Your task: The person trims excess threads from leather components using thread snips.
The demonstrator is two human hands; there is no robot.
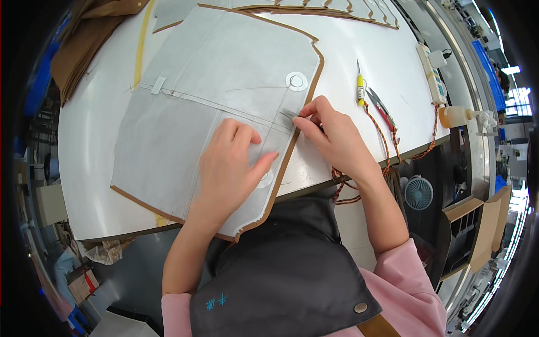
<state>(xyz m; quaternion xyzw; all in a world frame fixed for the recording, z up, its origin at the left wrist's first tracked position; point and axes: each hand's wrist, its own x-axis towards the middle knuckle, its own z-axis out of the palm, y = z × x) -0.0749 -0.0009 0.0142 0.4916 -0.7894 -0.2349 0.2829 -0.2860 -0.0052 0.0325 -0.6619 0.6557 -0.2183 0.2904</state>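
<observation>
A large pale grey fabric panel [163,121] with brown edges lies on the white table in front of me. My right hand [334,132] is closed around small thread snips [289,114]; their silver blades point left over the panel's seam near its right edge, and the handle is mostly hidden in my fingers. My left hand [227,165] rests on the panel left of the blades, thumb and fingers apart, with nothing visible in it. Loose threads lie about the seam. A round white disc with a metal snap [296,81] sits near the panel's upper right edge.
To the right lie a yellow-handled awl [360,90] and red-handled snips [382,109], tied to braided cords. A power strip [431,73] and a bottle [453,117] are at the right edge. More panels [331,10] lie at the back, brown pieces [92,50] at far left.
</observation>
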